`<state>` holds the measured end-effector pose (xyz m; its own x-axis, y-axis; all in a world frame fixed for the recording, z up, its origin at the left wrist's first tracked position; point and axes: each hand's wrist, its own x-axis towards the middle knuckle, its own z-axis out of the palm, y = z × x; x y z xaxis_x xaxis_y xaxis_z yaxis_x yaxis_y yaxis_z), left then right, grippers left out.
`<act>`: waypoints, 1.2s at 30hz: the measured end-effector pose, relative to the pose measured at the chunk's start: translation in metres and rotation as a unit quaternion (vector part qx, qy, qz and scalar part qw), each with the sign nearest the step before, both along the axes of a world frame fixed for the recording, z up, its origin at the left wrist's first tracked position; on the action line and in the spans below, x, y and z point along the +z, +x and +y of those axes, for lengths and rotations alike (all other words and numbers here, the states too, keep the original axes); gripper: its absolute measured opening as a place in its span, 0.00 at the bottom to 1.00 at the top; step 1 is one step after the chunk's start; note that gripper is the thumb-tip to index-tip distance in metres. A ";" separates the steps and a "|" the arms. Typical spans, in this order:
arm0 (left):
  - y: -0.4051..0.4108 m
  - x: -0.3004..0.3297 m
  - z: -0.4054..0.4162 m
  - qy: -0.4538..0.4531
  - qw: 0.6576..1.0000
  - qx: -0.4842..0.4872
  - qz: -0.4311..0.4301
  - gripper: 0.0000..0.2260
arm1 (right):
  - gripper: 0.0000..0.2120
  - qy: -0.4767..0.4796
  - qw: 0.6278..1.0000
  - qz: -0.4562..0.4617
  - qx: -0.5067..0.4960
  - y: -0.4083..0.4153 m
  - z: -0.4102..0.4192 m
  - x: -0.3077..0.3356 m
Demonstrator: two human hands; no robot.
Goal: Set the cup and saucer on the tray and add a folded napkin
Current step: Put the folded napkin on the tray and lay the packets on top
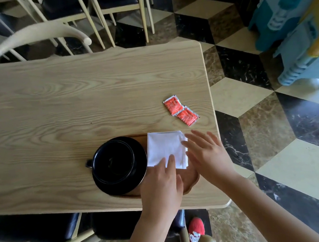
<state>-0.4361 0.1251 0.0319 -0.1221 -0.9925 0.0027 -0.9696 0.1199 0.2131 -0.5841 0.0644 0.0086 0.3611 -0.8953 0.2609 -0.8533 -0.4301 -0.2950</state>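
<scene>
A black cup [113, 162] stands on a black saucer [141, 174], handle to the left, on the left part of a brown wooden tray [191, 177]. A folded white napkin [165, 148] lies on the tray just right of the saucer. My left hand [161, 182] rests flat, its fingertips on the napkin's near edge. My right hand [206, 153] is spread open at the napkin's right edge, its fingertips touching or just above it. Neither hand grips anything.
Two joined red sachets [181, 110] lie on the wooden table [53, 105] beyond the napkin, close to the right edge. Chairs stand along the far side [37, 35] and near side [38, 230]. Blue plastic items [299, 25] are on the floor at right.
</scene>
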 end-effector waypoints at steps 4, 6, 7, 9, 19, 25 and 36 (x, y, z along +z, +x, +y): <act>0.018 0.038 -0.045 -0.108 0.993 -0.047 0.004 0.09 | 0.09 -0.031 0.999 -0.007 -0.041 -0.002 -0.021 0.031; 0.031 0.045 -0.078 -0.127 0.987 -0.094 -0.010 0.10 | 0.04 -0.036 0.997 0.033 -0.060 -0.003 -0.036 0.041; 0.038 0.047 -0.096 -0.121 0.985 -0.123 -0.018 0.10 | 0.03 -0.026 0.996 0.054 -0.067 -0.002 -0.043 0.045; 0.049 0.043 -0.132 -0.088 0.978 -0.183 -0.039 0.10 | 0.07 0.021 0.993 0.083 -0.081 0.000 -0.058 0.048; 0.021 -0.032 -0.238 0.083 0.986 -0.145 -0.026 0.20 | 0.17 0.181 0.967 0.103 -0.150 0.012 -0.109 -0.001; 0.009 -0.050 -0.243 0.095 0.993 -0.067 0.015 0.22 | 0.22 0.142 0.972 0.079 -0.168 0.011 -0.110 -0.023; 0.018 -0.038 -0.230 0.222 0.936 0.088 0.259 0.05 | 0.15 0.290 0.917 -0.155 -0.226 -0.002 -0.110 -0.025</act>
<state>-0.4180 -0.1049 -0.0065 -0.0538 -0.9147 -0.4004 -0.7190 -0.2428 0.6512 -0.5859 -0.0453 -0.0165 -0.0930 -0.9559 -0.2787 -0.7422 0.2532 -0.6205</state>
